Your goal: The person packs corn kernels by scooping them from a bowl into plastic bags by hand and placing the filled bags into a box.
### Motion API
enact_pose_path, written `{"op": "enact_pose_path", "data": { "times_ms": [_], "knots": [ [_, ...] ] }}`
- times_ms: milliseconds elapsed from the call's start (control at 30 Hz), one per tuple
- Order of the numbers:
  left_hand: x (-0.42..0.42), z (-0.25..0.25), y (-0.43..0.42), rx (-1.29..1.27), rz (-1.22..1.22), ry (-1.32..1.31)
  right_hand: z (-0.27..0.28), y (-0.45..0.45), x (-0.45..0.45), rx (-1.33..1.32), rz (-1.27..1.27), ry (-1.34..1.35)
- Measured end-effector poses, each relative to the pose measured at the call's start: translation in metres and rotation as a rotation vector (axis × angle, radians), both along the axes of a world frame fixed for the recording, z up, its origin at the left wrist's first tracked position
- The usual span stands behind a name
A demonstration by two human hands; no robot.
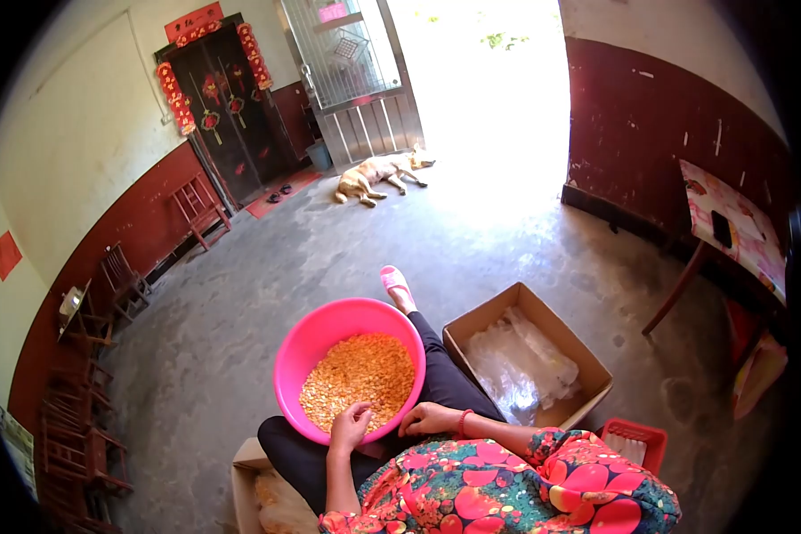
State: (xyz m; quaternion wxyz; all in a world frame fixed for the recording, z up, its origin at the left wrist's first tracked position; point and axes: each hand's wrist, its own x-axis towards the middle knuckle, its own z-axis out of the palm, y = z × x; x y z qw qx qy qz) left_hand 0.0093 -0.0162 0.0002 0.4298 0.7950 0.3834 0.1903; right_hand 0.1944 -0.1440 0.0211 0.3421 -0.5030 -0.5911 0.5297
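Observation:
A bright pink plastic basin [287,360] rests on my lap, partly filled with small orange-yellow pieces [360,374] that look like dried corn kernels. Over its near edge, my left hand [351,424] has its fingertips pinched together above the pieces. Whatever lies between them is too small to make out. My right hand [432,418], with a red band at the wrist, is beside the basin's near right rim. Its fingers curl inward, and what they hold, if anything, is hidden.
On the floor to my right stands a cardboard box [587,400] of clear plastic bags [521,360], near a red basket [654,445]. Another box [245,485] is at left. A dog [378,175] lies by the open door. Chairs [80,445] line the left wall; a table [739,209] stands right.

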Motion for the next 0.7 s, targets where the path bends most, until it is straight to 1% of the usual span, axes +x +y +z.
{"op": "enact_pose_path", "data": {
  "times_ms": [33, 67, 100, 167, 233, 333, 433, 500, 633, 700],
  "knots": [
    [-0.003, 0.005, -0.004, 0.039, 0.018, -0.001, 0.000, 0.001, 0.000, 0.001, -0.003, 0.003],
    [-0.003, -0.001, -0.001, 0.080, 0.011, 0.033, -0.002, 0.000, -0.001, -0.004, -0.001, 0.007],
    [-0.006, -0.003, -0.004, 0.068, 0.023, 0.042, -0.005, 0.000, -0.001, 0.029, 0.003, 0.004],
    [-0.001, 0.006, -0.010, 0.144, 0.024, 0.188, 0.001, -0.001, -0.002, 0.021, -0.008, -0.015],
    [-0.001, 0.009, -0.012, 0.138, 0.033, 0.192, 0.003, -0.001, -0.001, 0.032, -0.008, -0.033],
    [0.000, 0.017, -0.016, 0.185, 0.040, 0.181, -0.005, 0.003, 0.001, 0.140, 0.008, -0.077],
    [0.001, 0.029, -0.021, 0.157, 0.062, 0.235, -0.006, 0.004, 0.000, 0.108, 0.008, -0.149],
    [0.000, 0.020, -0.019, 0.230, 0.080, 0.188, 0.000, 0.003, 0.000, 0.133, 0.007, -0.148],
    [-0.002, 0.021, -0.021, 0.240, 0.089, 0.199, -0.004, 0.005, 0.000, 0.065, 0.010, -0.126],
    [-0.004, 0.016, -0.016, -0.056, 0.014, -0.115, -0.006, 0.006, -0.002, 0.094, 0.005, -0.117]
  ]
}}
